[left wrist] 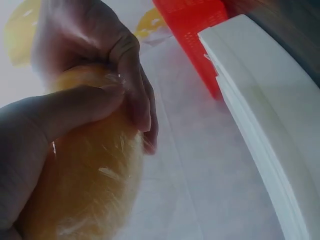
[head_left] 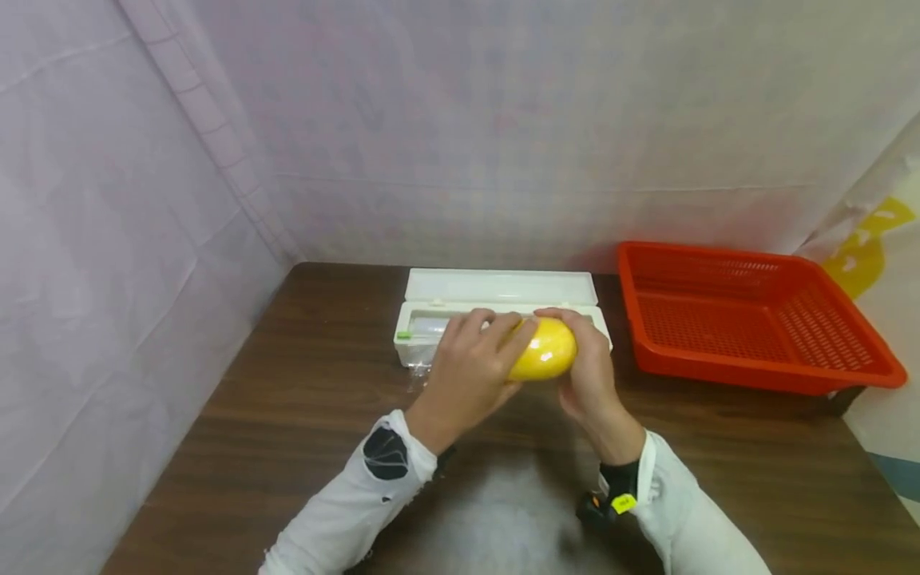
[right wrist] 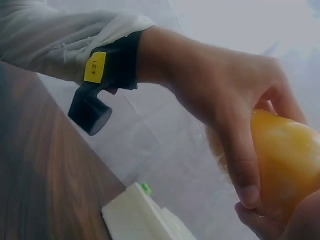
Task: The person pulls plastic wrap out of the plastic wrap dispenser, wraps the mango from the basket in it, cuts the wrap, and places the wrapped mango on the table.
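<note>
A yellow oval fruit (head_left: 544,351), its skin glossy under cling film, is held up over the table between both hands. My left hand (head_left: 470,359) grips its left side, fingers over the top. In the left wrist view the left thumb (left wrist: 75,107) presses along the wrapped surface, where the film (left wrist: 107,172) shows wrinkles. My right hand (head_left: 592,363) curls round the other end. The right wrist view shows the left hand (right wrist: 215,85) across the fruit (right wrist: 285,155). Behind the hands stands a white cling film box (head_left: 503,287), lid raised, with a roll (head_left: 429,326) partly hidden inside.
A red plastic basket (head_left: 772,375) with perforated sides stands at the back right. A green slider (head_left: 404,335) sits on the box's front edge, with loose clear film (head_left: 419,374) hanging below. White sheeting (head_left: 467,144) hangs behind the dark wooden table (head_left: 287,399).
</note>
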Action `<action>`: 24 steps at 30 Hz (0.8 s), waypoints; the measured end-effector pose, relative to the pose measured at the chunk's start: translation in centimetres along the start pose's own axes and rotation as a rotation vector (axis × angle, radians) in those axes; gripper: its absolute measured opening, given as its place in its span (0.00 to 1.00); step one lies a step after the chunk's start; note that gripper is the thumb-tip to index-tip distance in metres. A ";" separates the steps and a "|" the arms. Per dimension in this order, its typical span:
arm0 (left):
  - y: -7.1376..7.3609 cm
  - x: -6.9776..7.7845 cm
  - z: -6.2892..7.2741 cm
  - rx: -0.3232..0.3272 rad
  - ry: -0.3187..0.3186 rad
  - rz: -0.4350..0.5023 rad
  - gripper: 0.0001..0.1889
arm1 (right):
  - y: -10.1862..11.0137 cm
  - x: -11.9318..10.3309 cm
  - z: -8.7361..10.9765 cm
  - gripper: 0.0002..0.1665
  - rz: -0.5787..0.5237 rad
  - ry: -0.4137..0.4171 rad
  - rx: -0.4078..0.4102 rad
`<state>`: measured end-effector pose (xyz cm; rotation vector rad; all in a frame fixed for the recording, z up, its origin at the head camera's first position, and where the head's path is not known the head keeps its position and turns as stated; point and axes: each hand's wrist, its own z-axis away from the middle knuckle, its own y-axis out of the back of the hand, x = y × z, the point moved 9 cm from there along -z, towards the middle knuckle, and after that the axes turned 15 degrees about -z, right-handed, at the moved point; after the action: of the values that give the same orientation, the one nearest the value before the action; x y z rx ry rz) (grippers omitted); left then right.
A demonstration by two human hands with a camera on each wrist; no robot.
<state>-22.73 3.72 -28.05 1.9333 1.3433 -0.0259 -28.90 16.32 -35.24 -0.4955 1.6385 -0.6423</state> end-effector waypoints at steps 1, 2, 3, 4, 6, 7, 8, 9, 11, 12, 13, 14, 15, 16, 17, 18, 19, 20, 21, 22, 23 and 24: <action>-0.1 0.1 -0.1 -0.011 -0.005 -0.016 0.35 | 0.1 0.0 -0.1 0.25 -0.007 0.007 0.004; -0.4 0.1 -0.2 -0.024 -0.011 -0.032 0.35 | 0.2 0.1 -0.3 0.26 -0.013 0.011 0.009; -0.6 0.1 -0.3 -0.037 -0.016 -0.041 0.35 | 0.3 0.1 -0.4 0.26 -0.019 0.017 0.015; -0.9 0.1 -0.4 -0.054 -0.022 -0.043 0.36 | 0.5 0.1 -0.5 0.27 -0.024 0.022 0.022; -1.6 0.0 -0.5 -0.090 -0.024 -0.017 0.39 | 0.8 0.0 -0.6 0.27 -0.033 0.047 0.041; -1.8 -0.2 -0.6 -0.106 -0.021 0.004 0.41 | 1.0 -0.1 -0.6 0.27 -0.034 0.063 0.052; -2.0 -0.4 -0.6 -0.118 -0.016 0.029 0.42 | 1.1 -0.2 -0.6 0.26 -0.033 0.077 0.059; -2.2 -0.5 -0.6 -0.125 -0.009 0.062 0.43 | 1.3 -0.4 -0.5 0.26 -0.026 0.098 0.067; -2.4 -0.9 -0.7 -0.118 0.011 0.136 0.43 | 1.4 -0.8 -0.3 0.24 -0.007 0.135 0.072; -2.4 -1.1 -0.8 -0.102 0.022 0.173 0.42 | 1.4 -1.0 -0.2 0.24 -0.001 0.154 0.071; -2.4 -1.3 -0.9 -0.079 0.038 0.216 0.39 | 1.3 -1.3 -0.1 0.24 0.004 0.173 0.066; -2.4 -1.6 -0.9 -0.046 0.059 0.266 0.36 | 1.2 -1.5 0.0 0.24 0.009 0.193 0.060; -2.4 -1.9 -0.9 -0.005 0.085 0.322 0.32 | 1.1 -1.7 0.1 0.24 0.015 0.214 0.057; -2.3 -2.3 -0.9 0.043 0.116 0.383 0.28 | 1.0 -1.9 0.2 0.24 0.016 0.231 0.052; -2.3 -2.8 -0.9 0.097 0.152 0.443 0.25 | 0.8 -2.1 0.3 0.24 0.011 0.249 0.048; -2.3 -3.3 -0.9 0.157 0.194 0.514 0.21 | 0.7 -2.3 0.4 0.25 0.009 0.265 0.042; -2.4 -3.8 -0.7 0.222 0.240 0.594 0.18 | 0.6 -2.5 0.5 0.26 0.008 0.276 0.038; -2.5 -4.3 -0.6 0.288 0.288 0.679 0.16 | 0.5 -2.5 0.6 0.26 0.004 0.280 0.039; -2.8 -4.7 -0.5 0.349 0.339 0.770 0.15 | 0.4 -2.5 0.6 0.27 -0.006 0.277 0.042; -3.1 -5.1 -0.3 0.406 0.390 0.860 0.16 | 0.4 -2.5 0.7 0.27 -0.020 0.271 0.043; -3.4 -5.5 -0.2 0.460 0.444 0.947 0.17 | 0.3 -2.4 0.7 0.27 -0.034 0.262 0.048; -3.8 -5.8 0.0 0.510 0.499 1.040 0.19 | 0.3 -2.2 0.8 0.27 -0.052 0.249 0.053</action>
<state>-28.36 -0.27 -27.76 3.0025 0.4494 0.7157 -27.78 17.88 -33.87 -0.4338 1.8420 -0.8095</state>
